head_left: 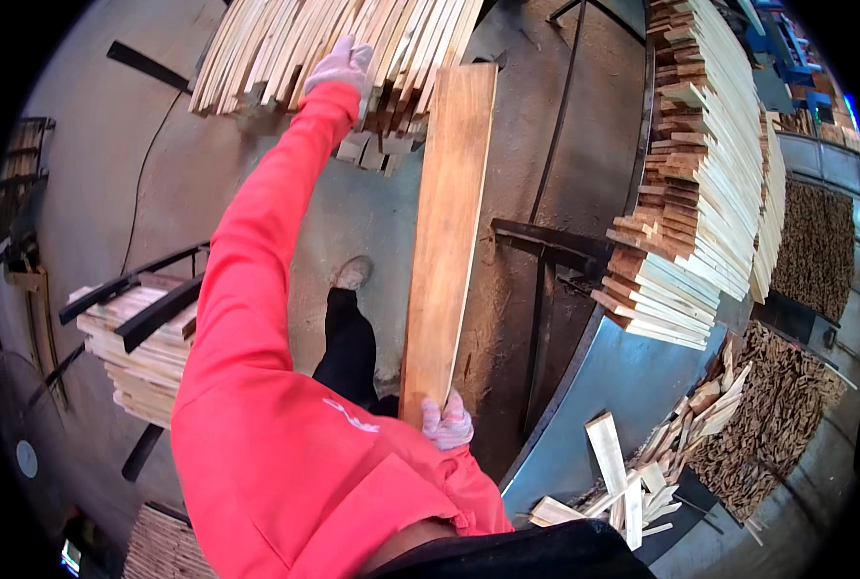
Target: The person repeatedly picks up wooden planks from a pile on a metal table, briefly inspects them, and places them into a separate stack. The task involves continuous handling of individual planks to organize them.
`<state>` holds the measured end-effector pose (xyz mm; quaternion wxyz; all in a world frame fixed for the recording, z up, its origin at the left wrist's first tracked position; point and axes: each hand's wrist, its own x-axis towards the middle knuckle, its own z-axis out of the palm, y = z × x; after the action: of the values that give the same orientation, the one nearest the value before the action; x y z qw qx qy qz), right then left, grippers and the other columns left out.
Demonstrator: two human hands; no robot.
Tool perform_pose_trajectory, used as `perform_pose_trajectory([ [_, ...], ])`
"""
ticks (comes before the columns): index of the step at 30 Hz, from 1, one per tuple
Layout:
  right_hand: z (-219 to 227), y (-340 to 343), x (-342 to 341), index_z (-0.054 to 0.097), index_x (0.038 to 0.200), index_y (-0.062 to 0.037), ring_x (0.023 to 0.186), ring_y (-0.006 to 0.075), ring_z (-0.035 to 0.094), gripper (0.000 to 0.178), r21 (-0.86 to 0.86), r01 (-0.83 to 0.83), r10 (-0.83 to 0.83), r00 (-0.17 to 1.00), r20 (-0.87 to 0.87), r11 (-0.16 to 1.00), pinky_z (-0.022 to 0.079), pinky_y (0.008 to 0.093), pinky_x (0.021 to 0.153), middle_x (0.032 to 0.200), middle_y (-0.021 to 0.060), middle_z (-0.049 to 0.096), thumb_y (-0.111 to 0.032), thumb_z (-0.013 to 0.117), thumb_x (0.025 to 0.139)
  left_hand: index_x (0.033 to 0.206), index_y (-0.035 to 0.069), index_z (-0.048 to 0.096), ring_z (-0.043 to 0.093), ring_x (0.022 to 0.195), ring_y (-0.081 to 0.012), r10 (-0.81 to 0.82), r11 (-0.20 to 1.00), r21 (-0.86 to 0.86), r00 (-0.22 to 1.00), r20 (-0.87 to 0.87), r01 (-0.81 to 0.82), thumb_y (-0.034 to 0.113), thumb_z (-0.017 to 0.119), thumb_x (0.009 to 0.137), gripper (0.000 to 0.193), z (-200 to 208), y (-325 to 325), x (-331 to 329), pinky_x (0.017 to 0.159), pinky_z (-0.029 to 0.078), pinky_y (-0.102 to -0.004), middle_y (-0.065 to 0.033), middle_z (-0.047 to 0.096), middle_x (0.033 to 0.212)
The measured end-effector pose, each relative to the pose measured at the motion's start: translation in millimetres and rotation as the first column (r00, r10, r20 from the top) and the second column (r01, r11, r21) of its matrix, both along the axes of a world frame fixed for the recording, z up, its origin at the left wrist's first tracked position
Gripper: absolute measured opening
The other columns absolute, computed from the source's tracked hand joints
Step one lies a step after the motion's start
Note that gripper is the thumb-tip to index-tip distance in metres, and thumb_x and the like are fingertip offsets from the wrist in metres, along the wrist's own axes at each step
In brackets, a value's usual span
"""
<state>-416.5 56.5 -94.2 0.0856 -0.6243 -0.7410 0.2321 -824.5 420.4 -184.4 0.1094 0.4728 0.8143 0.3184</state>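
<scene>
My right hand (447, 422), in a pale work glove, grips the near end of a long brown wooden board (447, 222). The board slants away from me, its far end beside a row of light wooden slats (285, 43). My left arm reaches far forward in a red sleeve. On the near ends of those slats rests my gloved left hand (341, 68), its fingers stretched out and holding nothing that I can see. The slats stand on edge, packed side by side; part of the row is cut off by the top of the picture.
Stacked boards (700, 174) line a metal table (570, 405) on the right. Offcuts (633, 482) lie heaped at its near end. More boards (145, 338) rest on a dark metal frame (160, 309) at left. A dark bar (551, 241) juts out between me and the table.
</scene>
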Motion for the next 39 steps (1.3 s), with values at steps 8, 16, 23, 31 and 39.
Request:
perform_pose_trajectory([
  [8, 36.7, 23.3, 7.8, 0.059, 0.111, -0.0008, 0.066, 0.0254, 0.06, 0.038, -0.068, -0.084, 0.03, 0.816, -0.577, 0.994, 0.049, 0.0335, 0.059, 0.079, 0.0114, 0.063, -0.033, 0.048, 0.093, 0.142, 0.002, 0.037, 0.039, 0.128, -0.015, -0.434, 0.887, 0.437, -0.054, 0.899, 0.151, 0.033, 0.073, 0.08, 0.079, 103.6, -302.3, 230.5, 0.108, 0.029, -0.0339, -0.0078, 0.048, 0.136],
  [16, 30.3, -23.2, -4.8, 0.053, 0.123, -0.0018, 0.071, 0.0116, 0.056, 0.031, -0.105, -0.55, 0.247, 0.528, -0.813, 0.828, 0.048, 0.0253, 0.065, 0.089, 0.0071, 0.064, -0.015, 0.052, 0.095, 0.122, 0.0, 0.055, 0.056, 0.096, -0.013, -0.042, 0.898, 0.253, 0.501, 0.864, -0.361, 0.015, 0.071, 0.079, 0.049, 164.4, -494.9, 228.9, 0.088, 0.046, -0.0313, -0.0047, 0.064, 0.105],
  [23, -1.0, -90.1, -1.7, 0.052, 0.121, 0.0032, 0.068, 0.0102, 0.055, 0.031, -0.31, -0.608, 0.211, 0.633, -0.745, 0.731, 0.048, 0.0228, 0.064, 0.085, 0.006, 0.064, -0.012, 0.052, 0.094, 0.109, 0.0, 0.057, 0.064, 0.083, -0.0296, 0.9, 0.273, -0.09, 0.221, 0.377, -0.958, 0.035, 0.067, 0.081, 0.045, 132.6, -698.4, 125.1, 0.075, 0.051, -0.04, -0.0152, 0.066, 0.099],
  [31, -39.9, -128.3, 3.7, 0.053, 0.123, -0.0013, 0.072, 0.0114, 0.059, 0.035, -0.504, -0.401, 0.1, 0.847, -0.521, 0.765, 0.051, 0.0259, 0.067, 0.086, 0.0056, 0.065, -0.02, 0.056, 0.094, 0.133, 0.0, 0.046, 0.052, 0.12, -0.0342, 0.991, 0.089, -0.558, 0.02, 0.129, -0.825, 0.056, 0.053, 0.086, 0.073, -7.5, -716.1, -57.1, 0.105, 0.037, -0.0382, -0.0242, 0.055, 0.125],
  [39, 33.4, -122.8, 33.9, 0.061, 0.115, -0.0137, 0.1, 0.0311, 0.063, 0.033, -0.295, -0.256, 0.231, 0.966, -0.118, 0.921, 0.05, 0.0397, 0.086, 0.108, 0.0146, 0.065, -0.034, 0.056, 0.09, 0.13, 0.006, 0.048, 0.054, 0.113, -0.0332, 0.698, 0.711, -0.329, 0.682, 0.219, -0.621, 0.051, 0.055, 0.086, 0.064, -89.6, -685.9, -90.0, 0.094, 0.041, -0.0422, -0.0181, 0.058, 0.119],
])
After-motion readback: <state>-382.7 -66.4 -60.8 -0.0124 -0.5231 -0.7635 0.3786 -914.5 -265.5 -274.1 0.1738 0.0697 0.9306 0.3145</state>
